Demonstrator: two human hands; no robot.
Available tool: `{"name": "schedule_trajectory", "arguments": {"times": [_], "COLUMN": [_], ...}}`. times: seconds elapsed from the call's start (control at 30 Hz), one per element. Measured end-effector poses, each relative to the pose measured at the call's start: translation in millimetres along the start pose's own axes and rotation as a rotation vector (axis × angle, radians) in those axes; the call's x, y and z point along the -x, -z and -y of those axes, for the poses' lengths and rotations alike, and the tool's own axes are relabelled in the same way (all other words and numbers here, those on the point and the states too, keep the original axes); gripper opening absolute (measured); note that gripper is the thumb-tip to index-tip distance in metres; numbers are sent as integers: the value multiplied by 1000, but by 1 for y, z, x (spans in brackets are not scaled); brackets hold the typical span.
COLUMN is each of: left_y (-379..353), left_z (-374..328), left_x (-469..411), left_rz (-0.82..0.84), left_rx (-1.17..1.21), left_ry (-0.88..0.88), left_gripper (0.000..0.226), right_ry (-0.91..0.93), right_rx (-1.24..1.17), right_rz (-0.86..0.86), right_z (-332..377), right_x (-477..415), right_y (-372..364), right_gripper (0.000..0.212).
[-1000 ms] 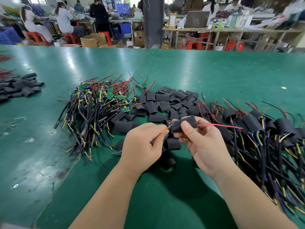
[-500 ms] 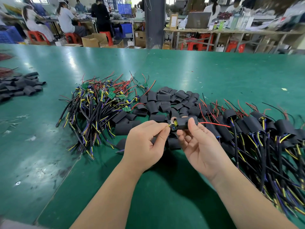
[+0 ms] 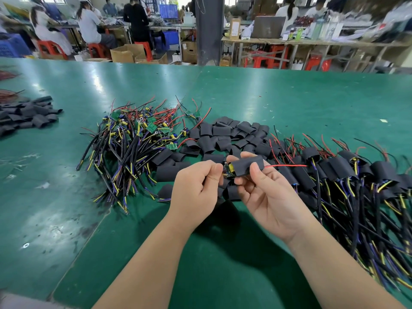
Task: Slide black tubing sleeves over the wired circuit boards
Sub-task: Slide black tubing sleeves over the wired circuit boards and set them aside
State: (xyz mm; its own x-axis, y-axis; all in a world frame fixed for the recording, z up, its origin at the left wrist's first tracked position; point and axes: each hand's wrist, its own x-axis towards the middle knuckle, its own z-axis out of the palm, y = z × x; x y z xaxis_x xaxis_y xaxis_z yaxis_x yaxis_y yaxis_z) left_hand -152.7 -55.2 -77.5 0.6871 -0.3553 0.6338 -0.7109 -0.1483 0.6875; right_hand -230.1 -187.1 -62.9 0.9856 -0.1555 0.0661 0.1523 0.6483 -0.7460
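Gripping a flattened black tubing sleeve (image 3: 248, 166), right hand (image 3: 265, 192) steadies it; left hand (image 3: 196, 188) pinches the green wired circuit board (image 3: 227, 170), feeding it inward.

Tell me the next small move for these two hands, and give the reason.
Probably push the black sleeve a little further left over the circuit board. The right hand pinches the sleeve, the left hand holds the board's end, and part of the board with its yellow component shows outside the sleeve mouth, while the red wire already exits the far end.
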Motion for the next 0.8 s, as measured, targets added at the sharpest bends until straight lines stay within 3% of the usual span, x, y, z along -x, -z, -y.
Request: {"name": "schedule_trajectory", "arguments": {"times": [0.2,0.53,0.8], "left_y": [2,2,3], "left_z": [-3,0,-2], "left_x": [-1,-1,-2], "left_rz": [38,26,27], "left_rx": [81,-122,-215], "left_ry": [88,-38,-129], "left_gripper": [37,43,38], "right_ry": [-22,3,55], "right_rx": [6,-23,134], "right_rz": [31,-156,-182], "right_z": [3,-4,-9], "right_x": [0,-1,-1], "right_y": [2,-2,-10], "right_gripper": [29,17,34]}}
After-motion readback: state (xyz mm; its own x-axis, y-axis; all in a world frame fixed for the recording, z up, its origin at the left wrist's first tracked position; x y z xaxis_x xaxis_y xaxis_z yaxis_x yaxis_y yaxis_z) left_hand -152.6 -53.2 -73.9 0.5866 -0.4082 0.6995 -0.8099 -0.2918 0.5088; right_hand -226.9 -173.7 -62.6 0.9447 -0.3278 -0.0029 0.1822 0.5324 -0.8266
